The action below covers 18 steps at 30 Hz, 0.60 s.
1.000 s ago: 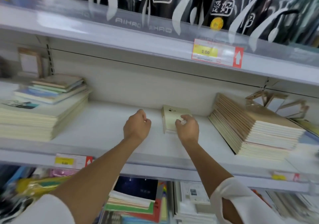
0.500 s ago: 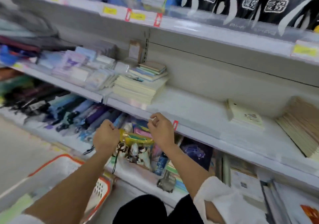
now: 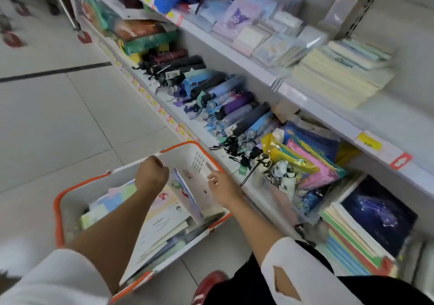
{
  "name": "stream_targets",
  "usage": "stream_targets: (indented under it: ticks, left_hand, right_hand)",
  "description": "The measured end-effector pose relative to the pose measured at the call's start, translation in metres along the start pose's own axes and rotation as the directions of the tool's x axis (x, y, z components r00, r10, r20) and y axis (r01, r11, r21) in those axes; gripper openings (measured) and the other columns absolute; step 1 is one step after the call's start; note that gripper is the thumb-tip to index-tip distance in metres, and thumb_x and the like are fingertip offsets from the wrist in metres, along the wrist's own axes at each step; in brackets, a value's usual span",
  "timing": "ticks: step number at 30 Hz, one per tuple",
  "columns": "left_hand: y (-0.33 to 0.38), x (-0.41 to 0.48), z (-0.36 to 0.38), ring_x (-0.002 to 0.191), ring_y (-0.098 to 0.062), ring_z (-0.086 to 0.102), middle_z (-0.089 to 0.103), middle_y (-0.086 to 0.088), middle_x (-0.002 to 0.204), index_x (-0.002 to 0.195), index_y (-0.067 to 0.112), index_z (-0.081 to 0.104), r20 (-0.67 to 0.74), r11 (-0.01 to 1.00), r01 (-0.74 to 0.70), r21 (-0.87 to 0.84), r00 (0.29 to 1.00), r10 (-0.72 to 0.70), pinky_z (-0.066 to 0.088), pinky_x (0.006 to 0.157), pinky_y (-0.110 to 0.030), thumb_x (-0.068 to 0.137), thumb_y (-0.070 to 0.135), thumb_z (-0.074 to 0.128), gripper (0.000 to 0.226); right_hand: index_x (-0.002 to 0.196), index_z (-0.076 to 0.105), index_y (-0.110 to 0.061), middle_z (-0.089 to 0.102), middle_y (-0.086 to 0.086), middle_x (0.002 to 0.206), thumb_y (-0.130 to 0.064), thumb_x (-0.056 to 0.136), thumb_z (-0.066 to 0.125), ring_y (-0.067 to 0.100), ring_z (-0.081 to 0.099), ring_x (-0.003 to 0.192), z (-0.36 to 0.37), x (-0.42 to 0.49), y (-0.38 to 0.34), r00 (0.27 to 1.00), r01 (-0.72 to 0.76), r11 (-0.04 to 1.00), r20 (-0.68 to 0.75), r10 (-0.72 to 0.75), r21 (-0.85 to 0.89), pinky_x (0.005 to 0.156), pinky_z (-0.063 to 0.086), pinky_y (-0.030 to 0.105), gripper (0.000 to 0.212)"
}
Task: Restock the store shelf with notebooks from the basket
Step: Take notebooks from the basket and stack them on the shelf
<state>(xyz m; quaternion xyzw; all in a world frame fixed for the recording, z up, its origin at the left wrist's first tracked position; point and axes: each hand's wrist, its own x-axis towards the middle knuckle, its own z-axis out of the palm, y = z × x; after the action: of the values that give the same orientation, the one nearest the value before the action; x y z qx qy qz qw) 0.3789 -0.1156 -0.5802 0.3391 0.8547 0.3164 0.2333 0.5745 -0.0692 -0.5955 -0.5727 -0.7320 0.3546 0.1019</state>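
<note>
Over the basket [image 3: 70, 201] on the floor, we reach for notebooks [image 3: 162, 220].
Our left hand [image 3: 151, 175] is fisted, its hold unclear; our right hand [image 3: 223, 187] hovers loosely open, empty.

Basket [image 3: 70, 201] mouth at lower left lies open above; notebooks [image 3: 164, 220] fill it; umbrellas [image 3: 225, 107] crowd the centre shelf [image 3: 263, 75].

Notebooks [image 3: 164, 220] in basket [image 3: 58, 210] on floor [image 3: 70, 116] – shelf [image 3: 328, 114] to its right
</note>
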Motion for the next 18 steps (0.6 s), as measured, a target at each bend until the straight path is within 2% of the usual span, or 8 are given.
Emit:
stream_targets:
  ticks: [3,5,7,9,11,13,16,18]
  left_hand:
    - [-0.039,0.008,0.003,0.070,-0.032,0.059,0.058,-0.010,0.064,0.070,0.005,0.060,0.082,0.991,0.128,-0.041,0.989,-0.125,0.045,0.063,-0.030,0.078,0.007,0.056,0.009]
    - [-0.067,0.012,0.002,0.072,-0.036,0.062,0.055,-0.011,0.060,0.067,0.003,0.058,0.069,0.971,0.227,-0.067,0.972,-0.223,0.044,0.060,-0.032,0.075,0.005,0.055,0.009]
    - [-0.094,0.011,-0.006,0.080,-0.039,0.064,0.054,-0.011,0.062,0.068,0.000,0.057,0.036,0.946,0.316,-0.068,0.949,-0.314,0.043,0.059,-0.031,0.075,0.005,0.054,0.009]
    - [-0.119,0.003,-0.018,0.075,-0.036,0.061,0.056,-0.014,0.065,0.066,0.000,0.057,0.029,0.906,0.417,-0.068,0.909,-0.416,0.042,0.054,-0.029,0.076,0.004,0.058,0.010]
    - [-0.149,-0.004,-0.029,0.077,-0.036,0.062,0.063,-0.019,0.080,0.082,-0.001,0.064,-0.005,0.857,0.510,-0.073,0.859,-0.512,0.046,0.052,-0.030,0.077,0.007,0.062,0.009]
    - [-0.172,-0.010,-0.030,0.083,-0.037,0.064,0.066,-0.022,0.091,0.097,-0.004,0.064,0.016,0.806,0.581,-0.111,0.812,-0.583,0.053,0.065,-0.036,0.081,0.012,0.064,0.022]
    - [-0.188,-0.017,-0.024,0.064,-0.025,0.054,0.055,-0.012,0.070,0.078,0.000,0.056,0.156,0.753,0.636,-0.172,0.772,-0.616,0.045,0.059,-0.029,0.083,0.013,0.072,0.021]
    - [-0.190,-0.018,-0.017,0.068,-0.024,0.052,0.052,-0.009,0.073,0.078,0.005,0.053,0.192,0.733,0.642,-0.223,0.767,-0.613,0.047,0.065,-0.031,0.082,0.017,0.075,0.025]
  right_hand:
    - [0.114,0.064,-0.018,0.065,0.004,0.118,-0.019,0.093,0.050,0.026,0.060,0.109,0.028,0.006,0.014,0.993,-0.070,0.997,0.098,0.072,-0.027,0.091,0.052,0.039,0.025]
    - [0.118,0.062,-0.014,0.063,0.005,0.122,-0.015,0.093,0.050,0.025,0.058,0.114,0.040,0.008,0.022,0.984,-0.103,0.994,0.141,0.108,-0.043,0.096,0.049,0.037,0.028]
    - [0.116,0.061,-0.007,0.063,0.008,0.120,-0.013,0.093,0.049,0.027,0.058,0.111,0.050,0.010,0.025,0.975,-0.117,0.992,0.184,0.123,-0.045,0.097,0.048,0.039,0.026]
    - [0.115,0.059,-0.005,0.063,0.010,0.119,-0.015,0.092,0.051,0.028,0.058,0.108,0.061,0.014,0.023,0.963,-0.114,0.992,0.240,0.123,-0.049,0.094,0.049,0.037,0.026]
    - [0.125,0.055,-0.010,0.059,0.008,0.126,-0.019,0.093,0.055,0.025,0.056,0.113,0.073,0.017,0.016,0.941,-0.110,0.993,0.316,0.118,-0.043,0.094,0.046,0.033,0.034]
    - [0.139,0.046,-0.014,0.049,0.003,0.141,-0.023,0.094,0.057,0.021,0.049,0.127,0.084,0.018,0.007,0.921,-0.053,0.997,0.383,0.072,-0.060,0.101,0.040,0.030,0.047]
    - [0.148,0.033,-0.017,0.032,0.001,0.155,-0.026,0.097,0.053,0.021,0.035,0.139,0.108,0.011,-0.009,0.875,0.081,0.992,0.483,-0.023,-0.101,0.113,0.032,0.034,0.055]
    - [0.153,0.022,-0.014,0.016,0.002,0.161,-0.028,0.100,0.048,0.022,0.021,0.146,0.128,0.005,-0.015,0.844,0.183,0.963,0.534,-0.049,-0.200,0.119,0.020,0.035,0.060]
